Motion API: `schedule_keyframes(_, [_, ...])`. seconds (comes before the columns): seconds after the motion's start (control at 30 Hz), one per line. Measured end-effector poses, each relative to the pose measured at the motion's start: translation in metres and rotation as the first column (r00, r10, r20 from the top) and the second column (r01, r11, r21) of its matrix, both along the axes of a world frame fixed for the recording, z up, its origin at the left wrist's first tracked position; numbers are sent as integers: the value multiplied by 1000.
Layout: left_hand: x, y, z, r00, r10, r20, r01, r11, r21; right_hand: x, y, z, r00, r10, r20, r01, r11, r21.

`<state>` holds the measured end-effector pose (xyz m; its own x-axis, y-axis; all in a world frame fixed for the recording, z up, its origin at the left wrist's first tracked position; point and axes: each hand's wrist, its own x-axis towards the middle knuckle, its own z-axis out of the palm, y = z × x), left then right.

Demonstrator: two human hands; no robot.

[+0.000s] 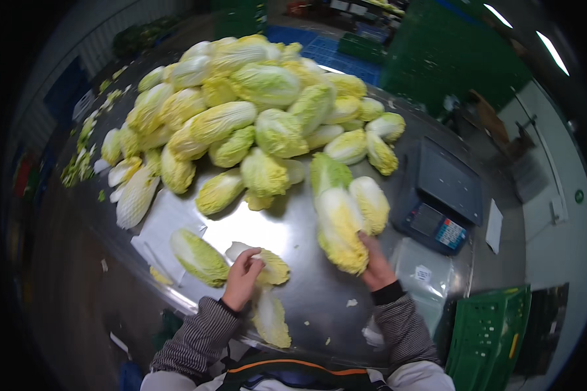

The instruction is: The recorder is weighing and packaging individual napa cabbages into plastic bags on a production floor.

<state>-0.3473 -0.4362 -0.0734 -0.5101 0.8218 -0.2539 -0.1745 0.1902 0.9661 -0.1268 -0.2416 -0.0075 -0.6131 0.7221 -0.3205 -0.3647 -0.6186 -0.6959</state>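
Note:
My right hand (375,261) grips the yellow leafy end of a napa cabbage (340,215), its thumb along the side. That cabbage lies against another greenish one (328,172) above it and a smaller pale one (372,200) at its right. My left hand (244,278), fingers curled, is over a loose cabbage leaf (274,268); whether it pinches the leaf cannot be told. Below it, a second loose leaf (271,320) lies near the table's front edge. Left of this hand rests a whole napa cabbage (199,256), partly on a white sheet (164,229).
A large heap of napa cabbages (254,97) covers the far part of the metal table (313,303). To the right are a digital scale (438,195), clear plastic bags (423,273) and a green crate (489,332). Leaf scraps (80,166) litter the left edge.

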Motion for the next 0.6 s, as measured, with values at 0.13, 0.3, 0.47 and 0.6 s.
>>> schedule_keyframes(0.13, [34,-11,3,997,-69,41,70,997,-35,92,100,48,832,-401,383,147,826,545])
schedule_keyframes(0.3, [91,-4,10,982,-156,103,161,986,-44,183,206,46,479,-671,566,177,705,687])
schedule_keyframes(0.47, [123,-3,16,984,-175,28,176,981,-75,234,230,46,274,-599,753,-159,744,649])
schedule_keyframes(0.6, [142,-21,12,981,-189,-31,183,973,-139,259,198,33,310,-726,614,78,663,745])
